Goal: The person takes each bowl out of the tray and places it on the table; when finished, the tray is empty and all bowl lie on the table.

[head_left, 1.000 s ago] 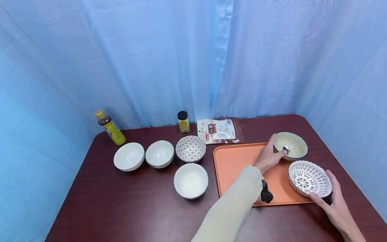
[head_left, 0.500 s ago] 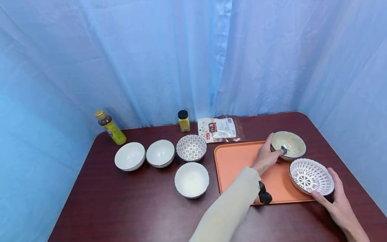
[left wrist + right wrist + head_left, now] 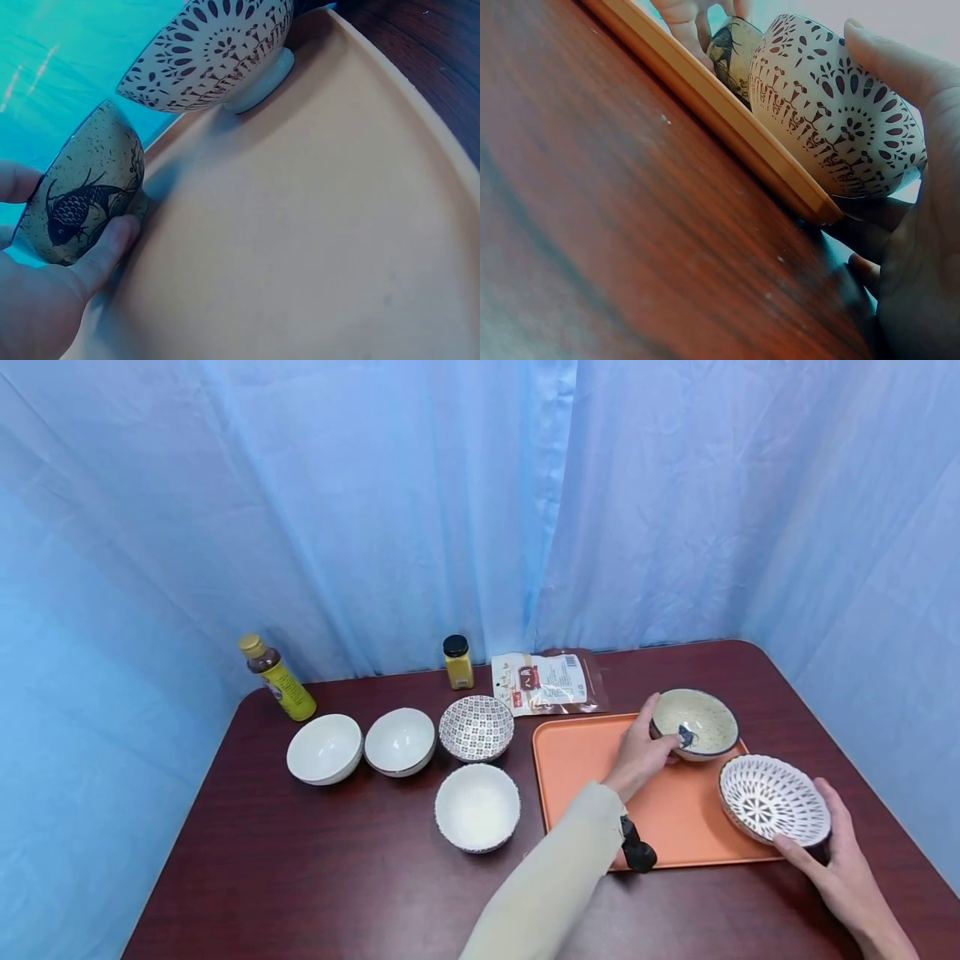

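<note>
My left hand (image 3: 641,752) grips the near-left side of a speckled beige bowl (image 3: 701,718), over the far right part of the orange tray (image 3: 600,743). A dark fish is painted on that bowl's outside, seen in the left wrist view, where fingers (image 3: 109,244) press against its wall. My right hand (image 3: 840,860) holds a white bowl (image 3: 776,797) with a dark pattern by its right side, at the tray's right edge. In the right wrist view the thumb (image 3: 889,56) lies along this patterned bowl's rim. Both bowls are upright or slightly tilted.
Left of the tray stand a patterned bowl (image 3: 476,728), a white bowl (image 3: 477,808), a dark-rimmed bowl (image 3: 400,741) and another white bowl (image 3: 324,748). Along the back are a yellow-labelled bottle (image 3: 281,681), a black-capped jar (image 3: 457,662) and a food packet (image 3: 551,683).
My left hand has moved left with the beige bowl, which now sits further over the tray. The right hand and its patterned bowl have shifted only slightly right in view.
</note>
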A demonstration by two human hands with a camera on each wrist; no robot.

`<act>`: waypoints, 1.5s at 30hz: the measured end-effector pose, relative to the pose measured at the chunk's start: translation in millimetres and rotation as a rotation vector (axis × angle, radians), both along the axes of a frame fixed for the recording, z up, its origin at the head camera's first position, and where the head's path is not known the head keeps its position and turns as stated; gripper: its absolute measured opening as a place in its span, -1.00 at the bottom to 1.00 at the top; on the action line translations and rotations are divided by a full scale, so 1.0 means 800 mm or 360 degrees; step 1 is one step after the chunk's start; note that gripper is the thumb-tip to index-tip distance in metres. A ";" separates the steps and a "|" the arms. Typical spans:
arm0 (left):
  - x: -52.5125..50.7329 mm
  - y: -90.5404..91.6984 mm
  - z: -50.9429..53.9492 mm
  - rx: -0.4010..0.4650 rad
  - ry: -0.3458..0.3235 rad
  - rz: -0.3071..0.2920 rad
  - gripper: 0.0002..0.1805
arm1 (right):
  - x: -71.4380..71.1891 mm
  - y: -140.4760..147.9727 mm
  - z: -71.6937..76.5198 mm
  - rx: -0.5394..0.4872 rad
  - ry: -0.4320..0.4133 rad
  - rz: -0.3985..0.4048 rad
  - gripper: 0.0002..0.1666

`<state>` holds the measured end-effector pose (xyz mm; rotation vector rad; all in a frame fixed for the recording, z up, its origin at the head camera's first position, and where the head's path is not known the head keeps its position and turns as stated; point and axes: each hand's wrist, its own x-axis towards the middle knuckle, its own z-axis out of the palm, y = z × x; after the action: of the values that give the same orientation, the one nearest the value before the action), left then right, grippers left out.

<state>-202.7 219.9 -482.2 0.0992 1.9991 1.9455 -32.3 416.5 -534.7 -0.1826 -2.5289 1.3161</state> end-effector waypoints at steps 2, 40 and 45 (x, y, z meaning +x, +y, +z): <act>0.001 -0.006 0.000 0.0023 -0.0004 0.0010 -0.19 | 0.000 0.000 0.001 0.0003 -0.0016 0.0000 0.09; 0.046 -0.105 0.000 0.0197 0.0020 0.0059 -0.11 | -0.002 0.001 0.004 -0.0037 -0.0184 -0.0008 0.10; 0.056 -0.118 0.010 0.0188 0.0021 0.0004 -0.14 | -0.002 0.002 0.001 0.0014 -0.0151 0.0004 0.10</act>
<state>-157.5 125.6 -474.0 0.1389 1.8927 2.0690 -33.7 418.1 -533.6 -0.2460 -2.6136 1.3267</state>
